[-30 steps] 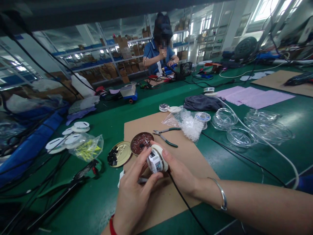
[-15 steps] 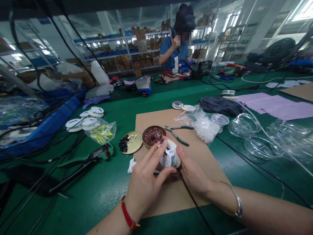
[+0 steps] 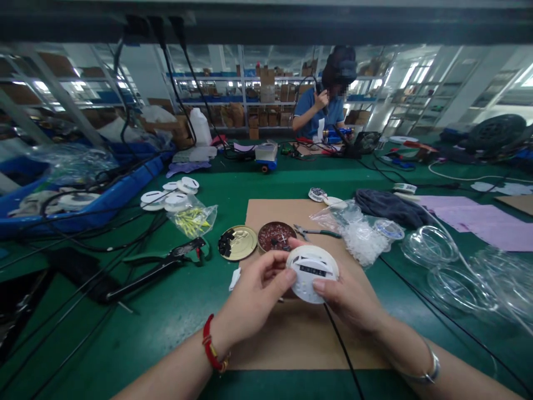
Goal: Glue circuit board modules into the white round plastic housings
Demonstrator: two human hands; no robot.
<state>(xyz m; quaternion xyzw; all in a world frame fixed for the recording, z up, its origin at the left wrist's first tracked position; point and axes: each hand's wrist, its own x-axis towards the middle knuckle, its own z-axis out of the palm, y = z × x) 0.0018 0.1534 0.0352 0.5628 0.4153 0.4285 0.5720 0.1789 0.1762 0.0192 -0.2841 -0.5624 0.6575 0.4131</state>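
Over a brown cardboard sheet, a white round plastic housing is held up with a flat face tilted toward me. A dark slot with a row of small contacts crosses that face. My left hand pinches its left edge, thumb in front and fingers partly hidden behind. Gripping the lower right edge, my right hand has its thumb on the face. A black cable runs down from beneath the housing. Just beyond it lie an open round tin of small reddish-brown pieces and its gold lid with black bits.
Green-handled pliers and a bag of white plastic pieces lie behind my hands. To the left are a crimping tool, a bag of yellow parts and white discs. Clear tubing coils lie right. Another person sits opposite.
The white housing has been turned so its slotted flat face now points at me. Both hands have shifted grip, the left one toward the edge. My view has tilted upward.
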